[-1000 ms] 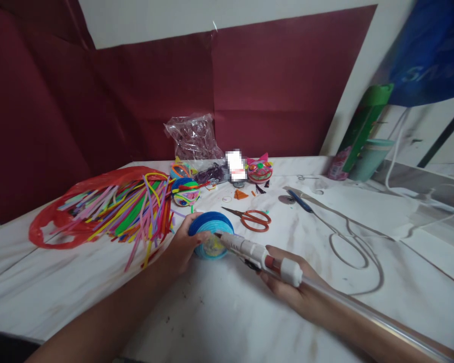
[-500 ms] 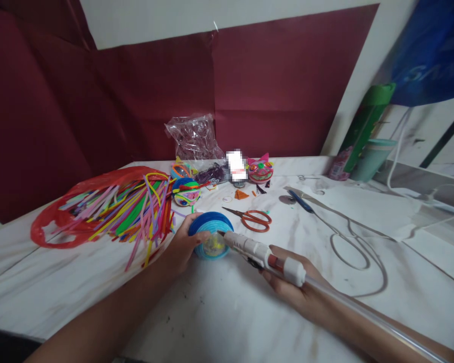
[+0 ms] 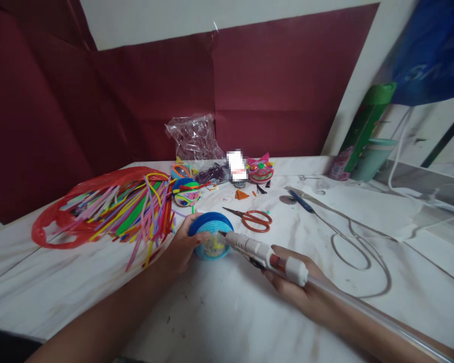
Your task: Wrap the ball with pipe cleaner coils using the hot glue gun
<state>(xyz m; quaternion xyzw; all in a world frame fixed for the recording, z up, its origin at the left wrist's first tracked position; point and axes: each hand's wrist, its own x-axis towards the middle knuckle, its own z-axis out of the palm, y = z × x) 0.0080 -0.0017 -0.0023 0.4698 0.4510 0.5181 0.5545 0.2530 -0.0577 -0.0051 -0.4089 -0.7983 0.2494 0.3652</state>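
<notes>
White glue gun [image 3: 251, 248] easing back toward 4 o'clock, just a touch, and its dark nozzle [image 3: 222, 233] has crept from about 12 to about 1 o'clock on the ball's bare patch! That suggests, I'd judge, an edge being worked gradually round; no fresh bead shows, and contact is hard to call. Right hand [image 3: 293, 292] wrapped around the gun's grip. Left hand [image 3: 187, 237] hasn't budged, clasping the ball [image 3: 212, 227] from 9 o'clock, thumb across its face. And what a ball: deep blue crown, paler blue rings curving beneath, a cloudy, yellowish patch toward 6 o'clock. It sits near the worktop's front, scissors [image 3: 247, 218] off at 2 o'clock, fuzzy stems [image 3: 136, 212] at 10.
</notes>
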